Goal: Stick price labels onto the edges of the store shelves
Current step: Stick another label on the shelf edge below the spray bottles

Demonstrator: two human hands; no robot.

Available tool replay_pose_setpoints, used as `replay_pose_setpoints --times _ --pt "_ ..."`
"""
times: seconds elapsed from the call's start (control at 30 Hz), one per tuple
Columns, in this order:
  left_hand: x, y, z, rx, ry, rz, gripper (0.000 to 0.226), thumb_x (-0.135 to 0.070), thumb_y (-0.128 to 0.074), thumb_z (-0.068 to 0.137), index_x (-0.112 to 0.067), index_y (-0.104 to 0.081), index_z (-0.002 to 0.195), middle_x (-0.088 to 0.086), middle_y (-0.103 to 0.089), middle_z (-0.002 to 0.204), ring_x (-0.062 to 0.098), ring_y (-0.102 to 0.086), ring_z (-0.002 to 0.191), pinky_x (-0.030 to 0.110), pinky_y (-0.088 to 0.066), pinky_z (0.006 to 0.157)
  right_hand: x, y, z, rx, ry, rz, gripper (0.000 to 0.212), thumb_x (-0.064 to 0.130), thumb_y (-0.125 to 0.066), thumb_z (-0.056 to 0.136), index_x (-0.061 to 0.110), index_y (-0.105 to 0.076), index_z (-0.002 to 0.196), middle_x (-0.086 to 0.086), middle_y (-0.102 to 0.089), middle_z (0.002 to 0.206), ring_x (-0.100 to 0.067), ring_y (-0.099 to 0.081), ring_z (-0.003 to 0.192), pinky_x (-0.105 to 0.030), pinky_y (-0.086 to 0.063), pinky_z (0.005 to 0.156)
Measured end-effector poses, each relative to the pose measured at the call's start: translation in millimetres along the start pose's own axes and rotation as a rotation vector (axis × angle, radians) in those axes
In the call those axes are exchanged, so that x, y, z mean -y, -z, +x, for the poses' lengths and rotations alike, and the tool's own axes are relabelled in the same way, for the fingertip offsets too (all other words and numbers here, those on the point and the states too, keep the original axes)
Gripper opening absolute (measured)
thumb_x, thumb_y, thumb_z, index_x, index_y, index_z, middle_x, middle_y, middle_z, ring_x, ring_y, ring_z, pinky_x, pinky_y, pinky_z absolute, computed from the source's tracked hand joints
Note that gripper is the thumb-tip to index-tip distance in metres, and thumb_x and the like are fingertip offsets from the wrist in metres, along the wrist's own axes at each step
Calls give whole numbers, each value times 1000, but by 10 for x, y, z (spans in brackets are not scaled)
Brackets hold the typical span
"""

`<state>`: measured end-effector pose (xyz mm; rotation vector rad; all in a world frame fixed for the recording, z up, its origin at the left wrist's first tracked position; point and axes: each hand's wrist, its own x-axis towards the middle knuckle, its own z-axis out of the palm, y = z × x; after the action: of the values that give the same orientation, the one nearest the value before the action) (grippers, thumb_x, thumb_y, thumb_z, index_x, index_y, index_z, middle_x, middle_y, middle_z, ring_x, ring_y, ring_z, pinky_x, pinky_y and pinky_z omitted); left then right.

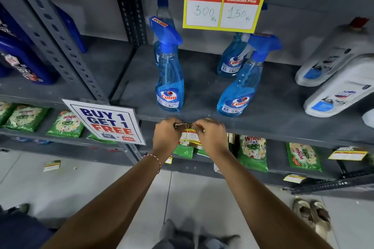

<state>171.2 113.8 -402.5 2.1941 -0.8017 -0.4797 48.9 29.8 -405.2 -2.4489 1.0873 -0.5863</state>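
A small yellow price label (189, 135) with a dark top strip hangs at the front edge of the grey shelf (263, 127). My left hand (165, 137) pinches its top left corner and my right hand (212, 137) pinches its top right corner, both pressed against the shelf edge. The fingers cover most of the label's top strip. A larger price label (226, 0) reading 300 and 150 hangs from the shelf above.
Blue spray bottles (170, 79) stand on the shelf just behind my hands, white bottles (334, 87) to the right. A "Buy 1 Get 1 Free" sign (107, 123) hangs at left. Green packets (253, 151) fill the shelf below. A label (52, 165) lies on the floor.
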Motion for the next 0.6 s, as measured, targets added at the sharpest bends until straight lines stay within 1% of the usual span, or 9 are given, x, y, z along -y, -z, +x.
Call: replay_pose_setpoints --times 0.1,0.23,0.33,0.4,0.5,0.6 --pt "44 -8 30 1 -9 3 12 -30 -70 82 -19 -70 87 7 -76 82 27 -69 77 28 -48 64 6 -20 11 -6 -7 1 7 14 -71 76 20 -70 80 2 -74 77 -23 -65 73 -37 -52 70" --pt "71 4 48 -1 -44 17 14 -31 -69 83 -19 -62 86 6 -73 77 28 -68 73 38 -57 64 9 -25 7 -13 -7 -9 4 16 -71 78 19 -69 80 1 -74 76 -22 -65 72 -36 -52 70" --pt "68 35 47 -22 -97 97 21 -35 -67 85 -16 -56 86 8 -72 77 31 -67 72 37 -53 60 -1 -9 25 -12 8 -25 5 16 -72 78 17 -67 78 -2 -72 75 -24 -65 72 -36 -52 68" --pt "67 51 37 -48 -136 175 26 -38 -63 87 -15 -53 89 10 -72 78 34 -67 72 37 -50 58 -40 31 43 -2 25 -26 7 17 -72 80 14 -66 78 -4 -70 77 -24 -63 73 -34 -50 65" --pt "59 55 -16 -69 -182 261 27 -39 -58 90 -15 -47 95 9 -71 78 36 -67 71 35 -44 55 -107 122 52 37 74 -53 6 16 -67 85 11 -65 83 -5 -68 85 -25 -61 79 -29 -43 63" --pt "2 44 -99 -101 -151 290 27 -38 -54 93 -15 -44 104 9 -72 83 35 -69 72 36 -48 57 -157 200 6 31 119 -61 2 11 -63 87 10 -65 86 -6 -66 90 -26 -60 84 -29 -44 63"
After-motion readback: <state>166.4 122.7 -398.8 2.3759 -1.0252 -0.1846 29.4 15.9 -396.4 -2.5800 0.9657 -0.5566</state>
